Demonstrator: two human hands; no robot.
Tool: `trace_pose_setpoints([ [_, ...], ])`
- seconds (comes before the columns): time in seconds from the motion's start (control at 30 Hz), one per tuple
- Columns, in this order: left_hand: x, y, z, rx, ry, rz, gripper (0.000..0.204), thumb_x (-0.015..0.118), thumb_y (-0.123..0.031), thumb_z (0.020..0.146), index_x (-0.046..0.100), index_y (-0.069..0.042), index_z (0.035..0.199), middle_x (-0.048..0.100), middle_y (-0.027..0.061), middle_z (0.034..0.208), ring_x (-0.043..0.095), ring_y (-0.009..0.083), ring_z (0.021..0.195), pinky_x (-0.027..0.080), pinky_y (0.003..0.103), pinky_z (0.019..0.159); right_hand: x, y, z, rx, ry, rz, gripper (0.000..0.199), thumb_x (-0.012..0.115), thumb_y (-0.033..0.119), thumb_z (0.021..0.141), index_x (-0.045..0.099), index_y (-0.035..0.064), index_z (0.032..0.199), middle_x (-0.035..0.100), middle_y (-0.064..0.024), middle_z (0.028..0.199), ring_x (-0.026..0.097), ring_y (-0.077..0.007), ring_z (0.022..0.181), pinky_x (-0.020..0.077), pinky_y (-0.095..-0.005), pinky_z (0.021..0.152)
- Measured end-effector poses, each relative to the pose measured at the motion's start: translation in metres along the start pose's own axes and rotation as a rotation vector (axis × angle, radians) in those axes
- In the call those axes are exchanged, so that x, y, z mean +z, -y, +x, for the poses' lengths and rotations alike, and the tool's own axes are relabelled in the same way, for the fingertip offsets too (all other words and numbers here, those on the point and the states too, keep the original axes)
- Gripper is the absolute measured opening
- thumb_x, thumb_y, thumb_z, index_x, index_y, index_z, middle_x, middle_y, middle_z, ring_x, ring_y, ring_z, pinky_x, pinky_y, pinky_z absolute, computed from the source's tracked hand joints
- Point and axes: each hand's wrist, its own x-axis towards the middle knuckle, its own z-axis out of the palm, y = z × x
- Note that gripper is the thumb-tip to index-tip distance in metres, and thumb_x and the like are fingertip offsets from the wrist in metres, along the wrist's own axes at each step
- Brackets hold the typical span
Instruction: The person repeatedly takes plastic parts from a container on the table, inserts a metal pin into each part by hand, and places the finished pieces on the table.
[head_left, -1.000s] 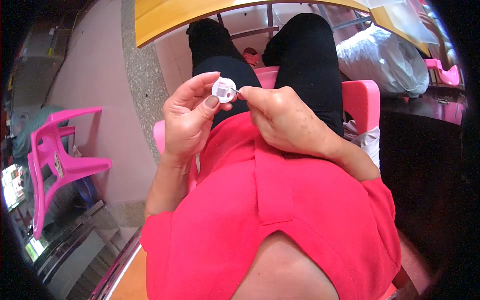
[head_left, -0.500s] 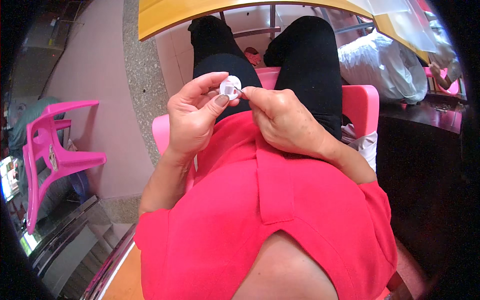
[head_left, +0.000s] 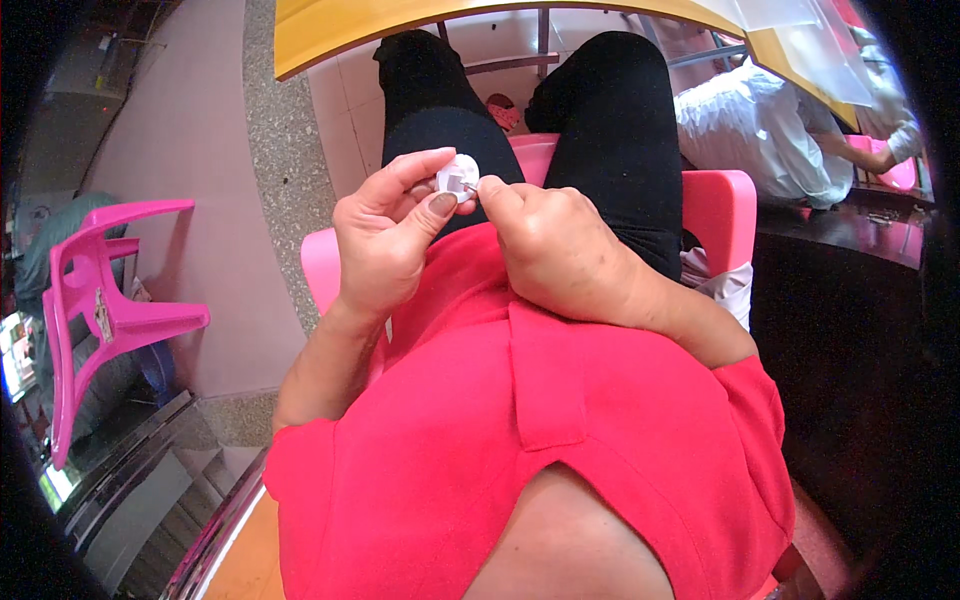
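Above my lap, my left hand (head_left: 388,222) pinches a small round white plastic piece (head_left: 458,174) between thumb and fingers. A squarish raised part shows in the middle of its face. From the other side my right hand (head_left: 560,235) is closed, with thumb and forefinger around a thin, metallic-looking pin (head_left: 471,187). The pin's tip meets the white piece near its centre. Most of the pin is hidden by my right fingers, so its exact kind cannot be made out.
A yellow-edged table (head_left: 400,38) stands just beyond my knees. I sit in a pink chair (head_left: 722,215); another pink chair (head_left: 100,310) is at the left by the wall. On the right lies a big white bag (head_left: 750,130), with another person's arm (head_left: 868,155) beside it.
My right hand has turned slightly, its knuckles rolling over, while the pin stays at the white piece. The other person's arm at the far right has reached left toward the white bag.
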Motion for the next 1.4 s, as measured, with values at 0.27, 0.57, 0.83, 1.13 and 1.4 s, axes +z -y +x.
trace_pose_setpoints([
  [0.27,0.006,-0.001,-0.001,0.01,-0.036,0.21,0.026,0.057,0.01,0.085,0.061,0.006,0.11,0.057,0.0105,0.11,0.062,0.0171,0.093,0.053,0.027,0.083,-0.006,0.01,0.002,-0.066,0.083,-0.416,0.021,0.055,0.008,0.079,0.054,-0.006,0.095,0.06,-0.0135,0.067,0.064,-0.0232,0.057,0.0509,-0.0315,0.047],
  [0.57,0.002,0.012,0.0,-0.125,0.007,0.375,0.02,0.058,0.006,0.086,0.064,0.005,0.105,0.062,0.0082,0.103,0.062,0.013,0.091,0.052,0.024,0.077,-0.009,0.02,0.007,-0.226,0.264,-0.665,0.032,0.056,0.009,0.078,0.061,-0.0121,0.102,0.065,-0.0147,0.076,0.065,-0.0178,0.062,0.0484,-0.0273,0.045],
  [0.83,0.006,0.009,0.002,-0.218,-0.01,0.194,0.019,0.063,0.0,0.085,0.063,0.005,0.103,0.067,0.0078,0.092,0.062,0.0104,0.081,0.052,0.022,0.072,-0.021,0.017,0.005,-0.319,0.388,-0.712,0.029,0.056,0.009,0.078,0.062,-0.0111,0.098,0.065,-0.0133,0.077,0.064,-0.0183,0.062,0.0483,-0.028,0.047],
  [1.13,-0.007,-0.006,0.006,-0.262,0.04,-0.216,0.021,0.054,0.0,0.09,0.061,0.006,0.108,0.067,0.0145,0.093,0.064,0.0169,0.078,0.052,0.026,0.066,-0.041,0.007,-0.011,-0.116,0.076,-0.436,0.034,0.056,0.01,0.079,0.057,-0.0049,0.11,0.057,-0.0108,0.073,0.062,-0.0234,0.069,0.0499,-0.0336,0.057],
  [1.4,-0.007,-0.007,0.005,-0.26,0.052,-0.187,0.021,0.055,-0.001,0.09,0.062,0.006,0.108,0.067,0.0143,0.093,0.063,0.015,0.077,0.052,0.025,0.065,-0.038,0.011,-0.009,-0.149,0.096,-0.49,0.032,0.058,0.008,0.077,0.058,-0.0059,0.106,0.056,-0.0099,0.07,0.061,-0.0216,0.065,0.0493,-0.0323,0.054],
])
